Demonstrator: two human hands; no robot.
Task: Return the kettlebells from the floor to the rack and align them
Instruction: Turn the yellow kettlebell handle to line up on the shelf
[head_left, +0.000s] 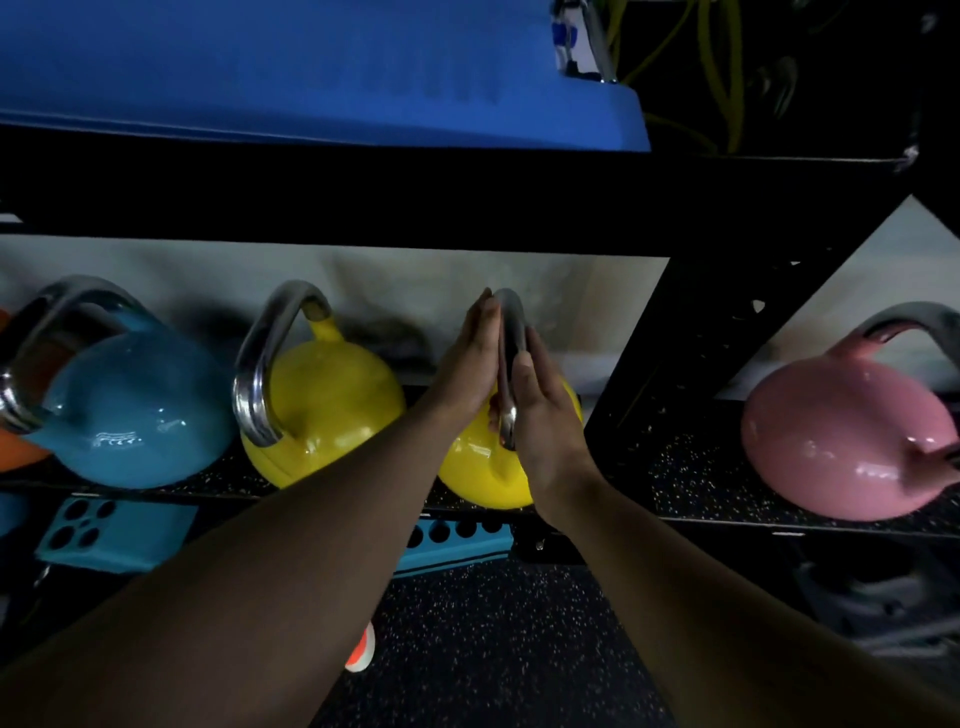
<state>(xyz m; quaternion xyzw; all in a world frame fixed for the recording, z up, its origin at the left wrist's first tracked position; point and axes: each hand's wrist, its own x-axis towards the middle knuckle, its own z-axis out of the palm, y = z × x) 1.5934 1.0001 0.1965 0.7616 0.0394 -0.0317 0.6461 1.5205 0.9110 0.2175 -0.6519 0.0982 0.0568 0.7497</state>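
A yellow kettlebell (480, 475) with a steel handle stands on the black rack's speckled lower shelf (691, 480), just left of a rack upright. My left hand (470, 358) lies flat against the left side of its handle. My right hand (543, 405) presses the right side, fingers straight. The two palms sandwich the handle. To its left stand a second yellow kettlebell (332, 395) and a blue kettlebell (140, 410). An orange one (15, 452) shows at the far left edge. A pink kettlebell (847, 441) sits in the bay to the right.
A blue mat (311, 73) lies on the shelf above, whose black beam (415, 202) overhangs the kettlebells. A diagonal black brace (691, 332) separates the two bays. Teal blocks with holes (114, 532) sit below the shelf. The floor (493, 649) is dark speckled rubber, with an orange shoe tip (361, 649).
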